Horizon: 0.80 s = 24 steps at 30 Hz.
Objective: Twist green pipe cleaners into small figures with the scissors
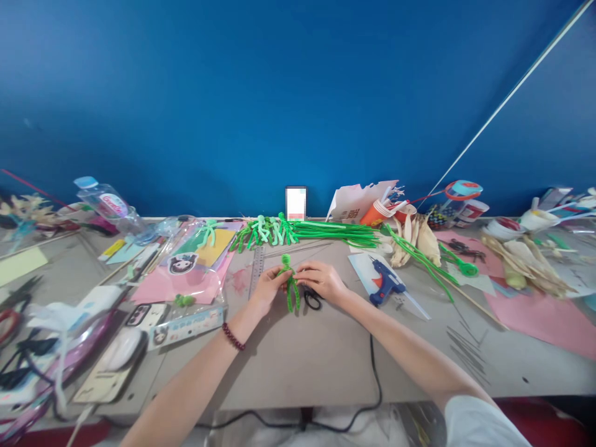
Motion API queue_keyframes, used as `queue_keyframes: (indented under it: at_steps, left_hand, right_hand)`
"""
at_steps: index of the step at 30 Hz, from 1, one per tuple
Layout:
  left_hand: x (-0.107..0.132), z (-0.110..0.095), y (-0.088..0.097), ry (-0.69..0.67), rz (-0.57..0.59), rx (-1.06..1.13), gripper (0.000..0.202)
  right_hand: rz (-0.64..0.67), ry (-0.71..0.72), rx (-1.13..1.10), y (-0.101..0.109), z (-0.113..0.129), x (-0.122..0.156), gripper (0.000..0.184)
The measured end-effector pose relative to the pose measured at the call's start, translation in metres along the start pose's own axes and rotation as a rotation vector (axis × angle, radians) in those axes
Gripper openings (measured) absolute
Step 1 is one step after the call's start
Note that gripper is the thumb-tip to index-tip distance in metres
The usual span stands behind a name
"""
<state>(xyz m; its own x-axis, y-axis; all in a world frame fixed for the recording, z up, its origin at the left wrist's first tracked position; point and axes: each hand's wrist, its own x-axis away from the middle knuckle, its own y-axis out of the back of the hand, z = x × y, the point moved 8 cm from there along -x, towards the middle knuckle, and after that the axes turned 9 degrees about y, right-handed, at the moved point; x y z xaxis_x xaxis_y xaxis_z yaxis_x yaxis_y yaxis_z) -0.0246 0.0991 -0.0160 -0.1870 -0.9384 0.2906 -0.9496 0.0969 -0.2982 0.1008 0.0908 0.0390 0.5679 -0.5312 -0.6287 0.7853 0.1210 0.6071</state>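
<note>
A small green pipe-cleaner figure (291,292) with a coiled head and two long legs hangs between my hands above the table. My left hand (270,287) pinches it at the upper body, fingers closed. From the other side, my right hand (323,280) has its fingertips together at the figure's arm. Black-handled scissors (312,299) lie just under the right hand, their blades hidden. Behind the hands rests a bundle of green pipe cleaners (339,232), with a pile of similar light and dark green figures (267,231) at its left end.
A blue glue gun (386,282) lies right of my hands, its cord running over the table edge. A clear ruler (257,270) and a plastic bag of coloured paper (186,261) are at left. A phone (296,203) stands against the blue wall. Dried husks (414,242) lie at right.
</note>
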Motion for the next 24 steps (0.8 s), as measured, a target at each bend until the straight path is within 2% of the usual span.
queue_keyframes:
  at_steps: [4,8,11,14,17,20,24]
  left_hand:
    - [0.002,0.000,-0.001,-0.008,-0.042,0.004,0.024]
    - [0.006,-0.005,-0.001,-0.044,-0.078,0.001,0.023]
    - [0.006,-0.005,0.001,-0.064,-0.105,0.013,0.024]
    - [0.005,-0.002,0.003,-0.064,-0.121,0.015,0.025]
    - [0.004,0.000,0.004,-0.075,-0.131,-0.011,0.026]
    - [0.005,-0.001,0.004,-0.089,-0.137,-0.054,0.025]
    - [0.004,-0.002,0.003,-0.066,-0.122,-0.053,0.026]
  right_hand:
    - [-0.074,-0.095,-0.112,0.001,-0.003,-0.001,0.020]
    - [-0.206,-0.233,-0.267,0.000,-0.009,0.000,0.015]
    - [-0.311,-0.440,-0.446,-0.007,-0.023,0.007,0.017]
    - [-0.367,-0.678,-0.678,-0.024,-0.035,0.018,0.025]
    - [-0.421,-0.826,-0.878,-0.037,-0.040,0.026,0.028]
    - [-0.464,-0.888,-1.022,-0.046,-0.041,0.031,0.029]
    - [-0.475,-0.876,-1.090,-0.047,-0.040,0.030,0.028]
